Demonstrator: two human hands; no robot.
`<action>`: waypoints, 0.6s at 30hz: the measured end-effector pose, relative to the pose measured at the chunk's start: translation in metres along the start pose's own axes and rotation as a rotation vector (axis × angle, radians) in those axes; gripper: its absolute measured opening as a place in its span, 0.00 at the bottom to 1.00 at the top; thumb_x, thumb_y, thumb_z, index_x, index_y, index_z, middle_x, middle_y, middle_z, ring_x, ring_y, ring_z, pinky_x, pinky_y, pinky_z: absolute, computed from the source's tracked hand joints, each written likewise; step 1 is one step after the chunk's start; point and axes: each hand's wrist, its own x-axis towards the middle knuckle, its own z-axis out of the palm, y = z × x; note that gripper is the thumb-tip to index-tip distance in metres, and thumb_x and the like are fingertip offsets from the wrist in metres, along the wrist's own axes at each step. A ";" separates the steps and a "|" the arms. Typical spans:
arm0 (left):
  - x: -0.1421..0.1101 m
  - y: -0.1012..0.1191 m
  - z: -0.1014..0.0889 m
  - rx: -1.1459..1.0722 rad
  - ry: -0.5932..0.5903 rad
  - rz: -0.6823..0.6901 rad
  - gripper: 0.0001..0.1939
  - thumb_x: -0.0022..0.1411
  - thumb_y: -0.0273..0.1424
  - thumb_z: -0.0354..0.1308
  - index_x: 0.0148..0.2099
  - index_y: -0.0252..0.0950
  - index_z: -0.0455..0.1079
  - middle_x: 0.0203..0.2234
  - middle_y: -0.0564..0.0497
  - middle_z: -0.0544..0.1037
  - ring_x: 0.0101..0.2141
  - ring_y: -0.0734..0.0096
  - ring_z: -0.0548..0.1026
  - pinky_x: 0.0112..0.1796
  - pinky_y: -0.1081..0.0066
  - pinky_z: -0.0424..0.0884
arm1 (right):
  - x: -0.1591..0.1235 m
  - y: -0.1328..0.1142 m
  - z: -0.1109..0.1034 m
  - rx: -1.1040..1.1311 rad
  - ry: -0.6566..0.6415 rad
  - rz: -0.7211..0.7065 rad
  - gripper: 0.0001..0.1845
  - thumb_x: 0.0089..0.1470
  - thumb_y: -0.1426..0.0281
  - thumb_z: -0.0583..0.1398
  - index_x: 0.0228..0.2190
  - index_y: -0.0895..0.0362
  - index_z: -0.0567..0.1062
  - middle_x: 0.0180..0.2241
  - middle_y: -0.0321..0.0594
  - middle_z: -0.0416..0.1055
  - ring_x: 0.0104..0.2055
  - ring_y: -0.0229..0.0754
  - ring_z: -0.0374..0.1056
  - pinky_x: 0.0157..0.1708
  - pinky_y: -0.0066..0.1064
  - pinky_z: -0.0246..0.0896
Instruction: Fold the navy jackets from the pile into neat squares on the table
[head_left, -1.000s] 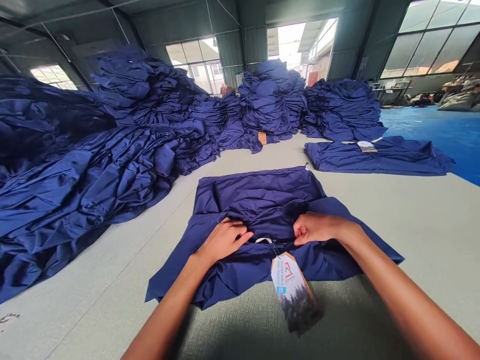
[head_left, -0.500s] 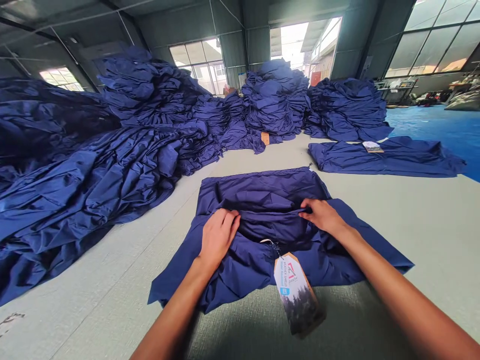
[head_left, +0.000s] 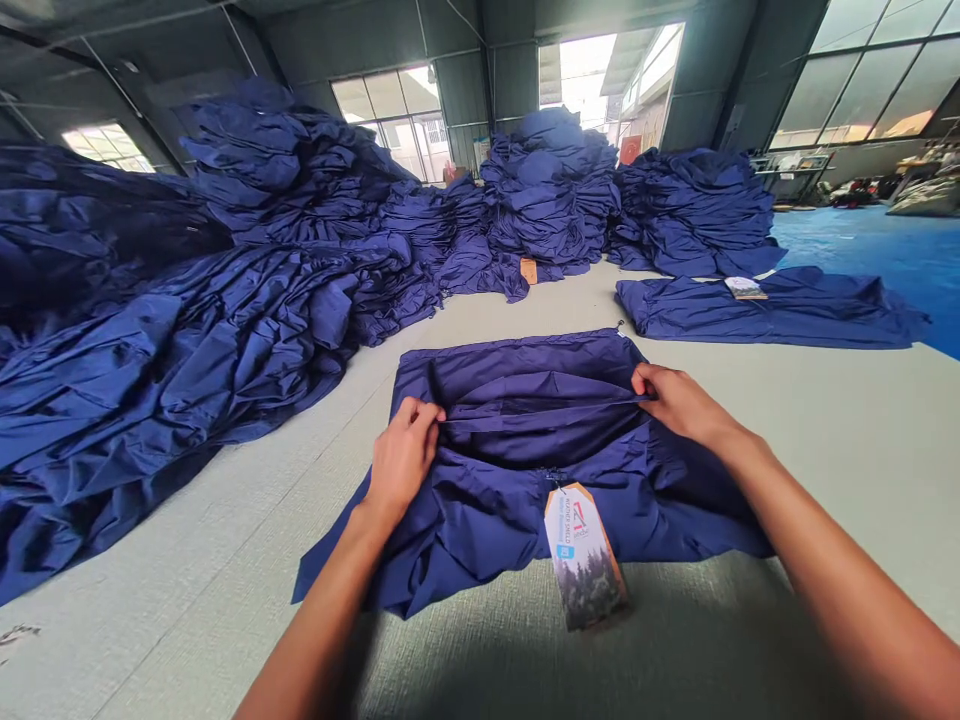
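A navy blue garment (head_left: 517,510) of thin fabric lies on the table in front of me, its overall cut not clear from the folds. My left hand (head_left: 405,450) pinches one end of a folded edge, and my right hand (head_left: 679,400) pinches the other end. Between them the edge is stretched nearly straight, with an open gap of cloth below it. A printed paper hang tag (head_left: 585,560) with a forest picture hangs from the garment's near middle and rests on the table.
A large heap of navy garments (head_left: 187,340) covers the left side. Tall piles (head_left: 551,200) stand along the back. At the right lies a folded navy garment (head_left: 810,310) with its own tag (head_left: 745,289). The pale table (head_left: 847,430) ends at a blue floor (head_left: 847,235).
My hands have moved apart, the left one leftward and the right one rightward and slightly up. The fabric edge between them is now tauter. The hang tag has shifted slightly toward the garment.
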 end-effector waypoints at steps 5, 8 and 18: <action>0.003 -0.021 0.009 -0.148 -0.174 0.237 0.11 0.59 0.23 0.47 0.38 0.40 0.68 0.41 0.48 0.72 0.44 0.62 0.71 0.47 0.63 0.68 | -0.002 0.001 0.004 -0.070 -0.148 -0.063 0.08 0.47 0.77 0.54 0.30 0.52 0.63 0.27 0.36 0.68 0.30 0.41 0.63 0.32 0.29 0.52; 0.004 -0.025 0.013 -0.227 -0.333 0.291 0.12 0.53 0.21 0.48 0.35 0.40 0.68 0.35 0.51 0.73 0.40 0.64 0.72 0.48 0.62 0.68 | -0.007 -0.001 0.005 -0.040 -0.353 -0.004 0.01 0.53 0.69 0.56 0.31 0.53 0.67 0.29 0.38 0.71 0.32 0.43 0.67 0.33 0.31 0.56; 0.006 0.013 0.002 -0.302 -0.209 0.283 0.13 0.66 0.38 0.54 0.50 0.40 0.71 0.48 0.47 0.75 0.49 0.61 0.73 0.53 0.61 0.67 | -0.008 -0.015 -0.011 0.141 -0.223 -0.127 0.21 0.55 0.58 0.60 0.48 0.54 0.71 0.49 0.46 0.71 0.51 0.48 0.67 0.48 0.36 0.62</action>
